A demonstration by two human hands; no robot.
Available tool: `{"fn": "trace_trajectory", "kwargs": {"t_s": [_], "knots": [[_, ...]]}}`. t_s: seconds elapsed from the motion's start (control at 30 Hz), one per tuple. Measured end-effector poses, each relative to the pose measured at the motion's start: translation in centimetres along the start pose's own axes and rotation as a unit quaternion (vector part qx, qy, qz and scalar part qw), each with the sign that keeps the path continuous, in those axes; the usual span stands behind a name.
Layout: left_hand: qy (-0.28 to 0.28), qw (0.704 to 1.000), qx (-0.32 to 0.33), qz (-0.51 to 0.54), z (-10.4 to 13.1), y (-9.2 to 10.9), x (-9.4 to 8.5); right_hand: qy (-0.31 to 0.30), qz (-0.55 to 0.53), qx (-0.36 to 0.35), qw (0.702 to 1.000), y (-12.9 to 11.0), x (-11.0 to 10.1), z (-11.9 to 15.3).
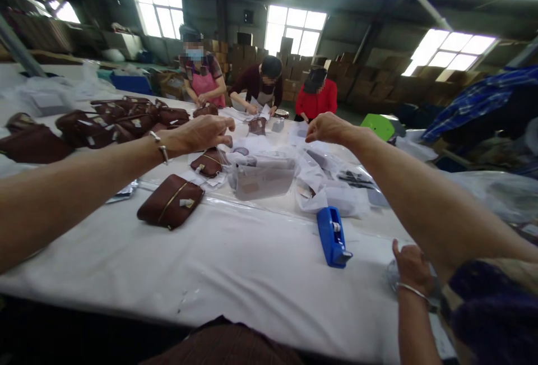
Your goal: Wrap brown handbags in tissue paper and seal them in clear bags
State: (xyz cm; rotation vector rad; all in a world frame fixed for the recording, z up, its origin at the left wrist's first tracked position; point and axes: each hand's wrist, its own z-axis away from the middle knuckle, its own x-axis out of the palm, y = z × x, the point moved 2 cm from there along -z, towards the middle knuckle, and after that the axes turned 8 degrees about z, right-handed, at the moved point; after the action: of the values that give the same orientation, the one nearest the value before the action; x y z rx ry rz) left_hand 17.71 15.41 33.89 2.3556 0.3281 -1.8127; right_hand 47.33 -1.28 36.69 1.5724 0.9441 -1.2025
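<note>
My left hand (210, 132) is raised over the table with its fingers bent inward, and a metal bangle circles that wrist. Facing it, my right hand (327, 128) has curled fingers pointing down. Whatever lies in either grip is too fine or hidden to make out. Between and below them, a clear plastic bag (264, 177) with greyish contents rests on the table. A brown handbag (209, 162) with a paper tag lies just beneath my left hand. Closer to me is another brown handbag (171, 201) with a gold zip. White wrapping (325, 194) lies under my right hand.
A blue tape dispenser (333, 236) stands on the white-covered table (235, 275). Several brown handbags (121, 121) crowd the left side. Another person's hand (414, 269) is at the right edge. Three co-workers stand across the table, one in a red top (321, 100).
</note>
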Motion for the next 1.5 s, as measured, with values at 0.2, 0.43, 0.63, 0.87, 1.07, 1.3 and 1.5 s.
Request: {"fn": "trace_trajectory", "kwargs": {"t_s": [0.2,0.43,0.63,0.87,1.07,1.3,1.5], "knots": [[-0.052,0.996,-0.069,-0.023,0.7,1.8,0.7,-0.028,0.009,-0.002,1.0,-1.1,1.2,0.1],[-0.166,0.969,-0.18,-0.025,0.8,2.3,1.9,-0.059,0.008,-0.033,0.998,-2.1,3.3,0.0],[-0.146,0.987,-0.062,0.011,4.1,7.0,4.1,-0.069,-0.002,-0.035,0.997,-2.6,3.8,-0.5],[-0.252,0.788,-0.221,0.516,6.5,14.7,10.2,-0.081,-0.037,-0.026,0.996,-5.1,7.0,-1.8],[-0.198,0.463,-0.376,0.778,7.5,21.1,15.7,-0.094,-0.149,-0.042,0.983,-10.9,12.6,0.4],[-0.125,0.278,-0.407,0.861,8.5,24.1,17.8,-0.019,-0.443,-0.061,0.894,-11.9,12.1,9.3],[-0.121,0.17,-0.4,0.892,8.6,24.0,18.7,-0.042,-0.545,0.15,0.824,-11.2,19.9,24.4]]}}
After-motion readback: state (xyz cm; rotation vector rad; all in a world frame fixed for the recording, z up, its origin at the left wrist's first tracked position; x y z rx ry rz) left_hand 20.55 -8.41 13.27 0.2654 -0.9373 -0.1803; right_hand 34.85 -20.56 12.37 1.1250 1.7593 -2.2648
